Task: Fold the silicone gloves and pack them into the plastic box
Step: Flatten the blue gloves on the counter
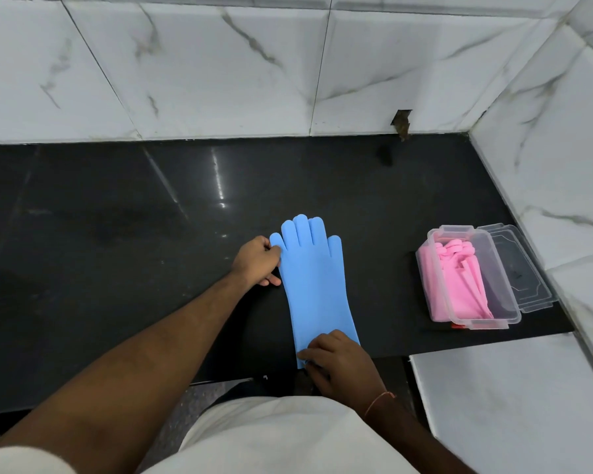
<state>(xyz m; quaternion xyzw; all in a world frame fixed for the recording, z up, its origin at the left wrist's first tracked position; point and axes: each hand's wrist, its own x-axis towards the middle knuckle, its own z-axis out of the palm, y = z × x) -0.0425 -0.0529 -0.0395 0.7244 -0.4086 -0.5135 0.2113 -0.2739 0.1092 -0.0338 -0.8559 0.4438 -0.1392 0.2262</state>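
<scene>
Pink silicone gloves (459,285) already folded inside clear plastic box (473,323) near counter's right edge; clear lid (521,268) beside it. Blue silicone glove (317,285) flat, unfolded, at black counter (117,234) front edge. Left hand (257,261) fingers curled, pinching glove's thumb side; right hand (336,360) fingers pinching cuff. Left: fold, pack.
</scene>
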